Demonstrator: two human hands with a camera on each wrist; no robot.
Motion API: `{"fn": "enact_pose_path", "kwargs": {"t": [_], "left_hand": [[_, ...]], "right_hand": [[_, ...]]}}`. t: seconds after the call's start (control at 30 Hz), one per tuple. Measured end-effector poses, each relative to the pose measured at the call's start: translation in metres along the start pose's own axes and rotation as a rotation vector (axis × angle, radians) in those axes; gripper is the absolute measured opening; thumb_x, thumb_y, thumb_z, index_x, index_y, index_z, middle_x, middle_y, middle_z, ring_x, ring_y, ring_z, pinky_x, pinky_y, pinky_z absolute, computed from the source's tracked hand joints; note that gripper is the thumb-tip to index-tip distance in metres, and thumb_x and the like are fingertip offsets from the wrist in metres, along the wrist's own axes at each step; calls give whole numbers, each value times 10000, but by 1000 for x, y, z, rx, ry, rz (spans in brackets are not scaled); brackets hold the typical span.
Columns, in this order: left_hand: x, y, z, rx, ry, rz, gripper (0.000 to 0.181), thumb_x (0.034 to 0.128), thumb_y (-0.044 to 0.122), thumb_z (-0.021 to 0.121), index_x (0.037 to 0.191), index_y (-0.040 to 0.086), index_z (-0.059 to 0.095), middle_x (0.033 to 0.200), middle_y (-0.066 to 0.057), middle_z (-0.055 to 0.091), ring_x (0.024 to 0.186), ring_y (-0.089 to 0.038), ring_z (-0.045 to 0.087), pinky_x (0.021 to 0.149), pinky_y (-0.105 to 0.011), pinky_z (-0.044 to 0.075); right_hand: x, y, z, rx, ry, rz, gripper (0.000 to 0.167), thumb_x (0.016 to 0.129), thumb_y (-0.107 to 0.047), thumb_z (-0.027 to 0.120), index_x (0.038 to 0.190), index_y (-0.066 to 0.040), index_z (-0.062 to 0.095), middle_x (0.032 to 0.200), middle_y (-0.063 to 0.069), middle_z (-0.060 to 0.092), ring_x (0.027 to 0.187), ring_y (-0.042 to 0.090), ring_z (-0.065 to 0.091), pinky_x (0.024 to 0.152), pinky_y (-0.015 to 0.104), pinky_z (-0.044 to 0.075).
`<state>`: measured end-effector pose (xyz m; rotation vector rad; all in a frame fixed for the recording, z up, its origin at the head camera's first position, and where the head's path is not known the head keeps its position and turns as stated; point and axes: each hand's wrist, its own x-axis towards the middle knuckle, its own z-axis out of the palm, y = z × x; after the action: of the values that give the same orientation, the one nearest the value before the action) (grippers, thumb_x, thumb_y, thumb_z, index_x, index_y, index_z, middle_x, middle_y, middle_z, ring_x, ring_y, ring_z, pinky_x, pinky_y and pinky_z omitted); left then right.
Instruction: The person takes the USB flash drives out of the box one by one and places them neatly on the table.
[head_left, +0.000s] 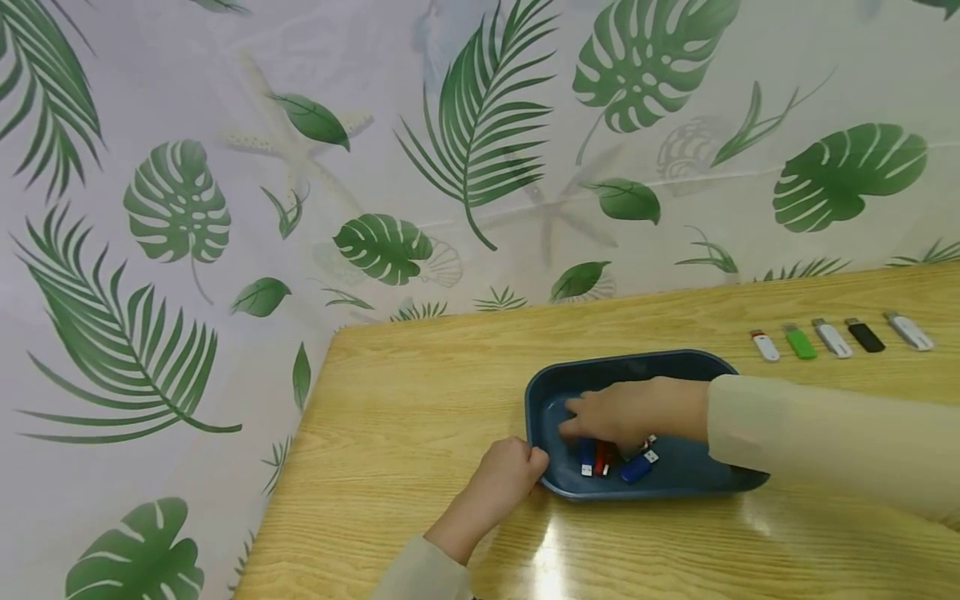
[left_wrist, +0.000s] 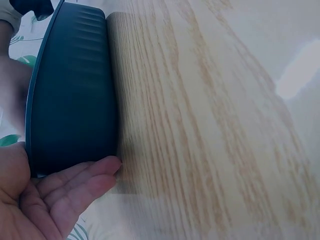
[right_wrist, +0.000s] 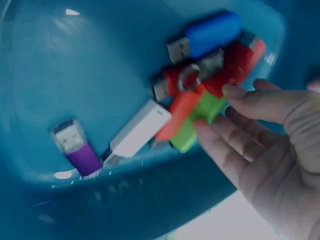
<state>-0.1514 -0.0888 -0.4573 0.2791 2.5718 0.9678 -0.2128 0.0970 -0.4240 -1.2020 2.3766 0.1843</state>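
A dark blue plastic tray (head_left: 701, 475) sits on the wooden table with a loose pile of USB flash drives inside. My left hand (head_left: 506, 475) grips its left end; in the left wrist view the thumb is at the rim and the fingers lie along the outer wall. Inside the tray, my right hand (head_left: 615, 412) reaches over the pile, thumb and fingers apart. In the right wrist view its fingertips are at a green drive (right_wrist: 186, 136) and a red drive (right_wrist: 235, 65). Around them lie a blue drive (right_wrist: 215, 35), an orange one (right_wrist: 182, 112), a white one (right_wrist: 142, 127) and a purple one (right_wrist: 84, 159).
Right of the tray, several USB drives stand in a row: a white one with red (head_left: 765, 346), a green one (head_left: 800, 342), a black one (head_left: 866, 335) and others. Behind the table (head_left: 405, 400) hangs a leaf-patterned cloth (head_left: 300, 200).
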Motion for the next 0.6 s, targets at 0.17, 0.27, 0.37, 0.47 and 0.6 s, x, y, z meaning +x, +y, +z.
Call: {"fn": "enact_pose_path", "kwargs": {"t": [0.17, 0.27, 0.37, 0.47, 0.6], "left_hand": [[-2, 0, 1, 7, 24, 7, 372, 846, 125, 439, 477, 135, 393, 449, 46, 413, 405, -91, 347, 437, -202, 259], [-2, 0, 1, 16, 35, 11, 366, 837, 131, 439, 476, 145, 382, 448, 55, 406, 408, -84, 340, 437, -200, 255], [-2, 0, 1, 17, 36, 11, 353, 835, 137, 438, 487, 154, 388, 453, 57, 404, 411, -82, 332, 433, -203, 251], [-2, 0, 0, 7, 35, 10, 344, 834, 137, 441, 493, 153, 398, 457, 53, 406, 412, -85, 324, 430, -208, 248], [-2, 0, 1, 3, 31, 8, 348, 837, 138, 442, 491, 145, 404, 457, 51, 410, 411, -87, 325, 430, -209, 249]], "right_hand": [[-12, 16, -9, 173, 118, 29, 276, 819, -62, 689, 1052, -136, 561, 935, 8, 588, 788, 149, 565, 632, 293, 470], [-16, 21, -5, 196, 60, 36, 229, 780, -154, 742, 925, -154, 564, 810, -45, 550, 681, 101, 516, 599, 276, 441], [-17, 18, 7, 158, 8, 0, 342, 694, -240, 821, 881, -195, 539, 814, -81, 487, 669, 63, 463, 585, 244, 421], [-16, 15, 16, 59, 35, -45, 401, 660, -250, 842, 884, -208, 513, 841, -78, 447, 650, 56, 437, 570, 221, 416], [-17, 15, 20, -71, 93, -87, 365, 680, -177, 824, 911, -198, 542, 856, -57, 468, 618, 51, 442, 545, 208, 428]]}}
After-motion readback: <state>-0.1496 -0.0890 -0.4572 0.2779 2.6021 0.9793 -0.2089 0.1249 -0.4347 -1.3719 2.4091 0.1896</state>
